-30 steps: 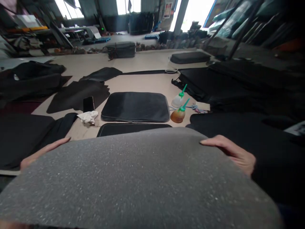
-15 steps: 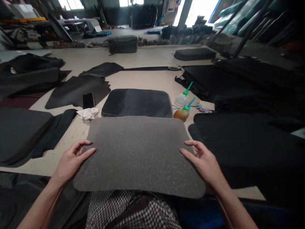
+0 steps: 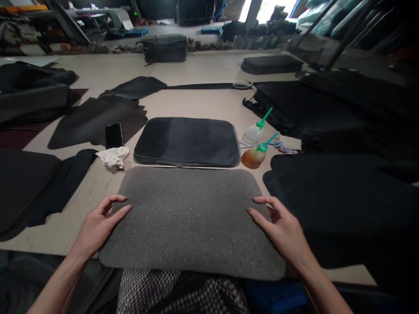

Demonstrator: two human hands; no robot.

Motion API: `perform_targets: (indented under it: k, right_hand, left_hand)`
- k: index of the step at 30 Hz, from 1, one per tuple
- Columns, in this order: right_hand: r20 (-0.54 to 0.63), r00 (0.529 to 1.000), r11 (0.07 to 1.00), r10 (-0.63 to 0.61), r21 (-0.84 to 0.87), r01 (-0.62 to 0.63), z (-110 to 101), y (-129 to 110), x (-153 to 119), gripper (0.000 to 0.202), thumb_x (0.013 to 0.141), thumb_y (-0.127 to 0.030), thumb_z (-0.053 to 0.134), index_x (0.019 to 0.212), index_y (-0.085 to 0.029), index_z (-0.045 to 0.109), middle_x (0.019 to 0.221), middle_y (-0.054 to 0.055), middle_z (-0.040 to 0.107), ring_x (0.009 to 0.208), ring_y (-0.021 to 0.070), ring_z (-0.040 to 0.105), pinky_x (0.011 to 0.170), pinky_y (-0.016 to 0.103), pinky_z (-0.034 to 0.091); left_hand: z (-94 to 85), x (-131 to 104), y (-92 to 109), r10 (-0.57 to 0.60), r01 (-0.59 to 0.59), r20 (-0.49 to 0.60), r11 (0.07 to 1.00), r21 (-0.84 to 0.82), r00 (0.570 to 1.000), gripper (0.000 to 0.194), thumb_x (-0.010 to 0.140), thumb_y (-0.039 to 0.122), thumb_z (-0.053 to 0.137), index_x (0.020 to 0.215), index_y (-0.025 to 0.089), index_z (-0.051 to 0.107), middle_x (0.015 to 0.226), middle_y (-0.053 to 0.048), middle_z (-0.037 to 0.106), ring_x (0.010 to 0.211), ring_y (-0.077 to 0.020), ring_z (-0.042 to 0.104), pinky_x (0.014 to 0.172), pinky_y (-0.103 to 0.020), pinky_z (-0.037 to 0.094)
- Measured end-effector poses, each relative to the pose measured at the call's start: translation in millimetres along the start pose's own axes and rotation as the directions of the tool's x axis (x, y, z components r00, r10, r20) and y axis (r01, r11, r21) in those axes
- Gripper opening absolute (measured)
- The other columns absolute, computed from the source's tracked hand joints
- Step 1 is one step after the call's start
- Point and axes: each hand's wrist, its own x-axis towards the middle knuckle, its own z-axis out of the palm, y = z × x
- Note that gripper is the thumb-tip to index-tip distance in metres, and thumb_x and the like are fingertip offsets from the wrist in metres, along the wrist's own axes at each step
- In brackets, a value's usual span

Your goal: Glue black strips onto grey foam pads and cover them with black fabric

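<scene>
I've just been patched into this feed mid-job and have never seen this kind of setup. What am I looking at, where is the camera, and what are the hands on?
There is no machine here: a person works with two bare hands, and the single camera sits on their head, looking forward and down. The left hand and right hand rest open on the side edges of a grey speckled foam pad with rounded corners, lying flat on the pale wooden worktable. Behind it lies a black rounded rectangular cushion cover. To its right lie an amber squeeze bottle with a green nozzle and a clear one; to its left, a crumpled white cloth and a black phone.
</scene>
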Motion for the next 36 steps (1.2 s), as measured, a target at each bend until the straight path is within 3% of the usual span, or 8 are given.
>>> perform_targets:
  k: [6,17,26,32,36]
  right_hand:
    - [0.010,1.000,0.999,-0.014,0.032,0.013,0,4,-1,0.039,0.088,-0.054,0.072,0.112,-0.025,0.063,0.113,0.005,0.066,0.092,0.0213,0.063,0.083,0.032,0.047]
    - [-0.046,0.989,0.990,-0.138,-0.015,0.138,9,11,9,0.036,0.091,-0.052,0.071,0.112,-0.025,0.064,0.115,0.006,0.066,0.102,0.0242,0.064,0.088,0.034,0.048]
    - [-0.047,0.992,0.992,-0.121,-0.025,0.120,7,11,6,0.036,0.091,-0.052,0.072,0.113,-0.026,0.064,0.117,0.006,0.066,0.101,0.0240,0.065,0.088,0.034,0.048]
    - [0.020,0.998,0.998,-0.057,-0.005,0.057,6,10,8,0.038,0.089,-0.054,0.071,0.113,-0.025,0.064,0.115,0.005,0.068,0.093,0.0226,0.065,0.080,0.033,0.049]
    - [0.051,0.998,0.999,-0.049,0.004,0.048,7,10,9,0.038,0.089,-0.054,0.071,0.113,-0.025,0.064,0.116,0.005,0.068,0.099,0.0244,0.065,0.085,0.034,0.050]
  left_hand:
    - [0.7,-3,0,-0.066,0.065,0.000,0.997,-0.036,0.998,0.057,0.072,0.065,0.077,0.110,0.024,0.067,0.109,-0.004,0.069,0.090,-0.0208,0.063,0.070,-0.025,0.046]
    - [4.0,2,-3,0.005,-0.002,-0.051,0.999,0.048,0.999,0.058,0.075,0.066,0.074,0.113,0.023,0.067,0.097,-0.001,0.067,0.077,-0.0164,0.057,0.065,-0.023,0.043]
    - [1.9,0,-1,-0.009,0.011,-0.057,1.000,0.028,0.998,0.057,0.075,0.065,0.074,0.113,0.024,0.067,0.095,0.000,0.065,0.078,-0.0168,0.056,0.066,-0.023,0.042]
    - [-0.3,2,-3,-0.024,0.024,-0.007,0.998,0.053,1.000,0.057,0.075,0.066,0.074,0.114,0.024,0.067,0.101,-0.001,0.066,0.080,-0.0172,0.057,0.068,-0.025,0.043]
    - [0.6,3,-5,-0.036,0.036,0.010,0.997,0.069,0.999,0.059,0.075,0.067,0.073,0.115,0.025,0.066,0.100,-0.001,0.067,0.077,-0.0171,0.056,0.067,-0.025,0.042]
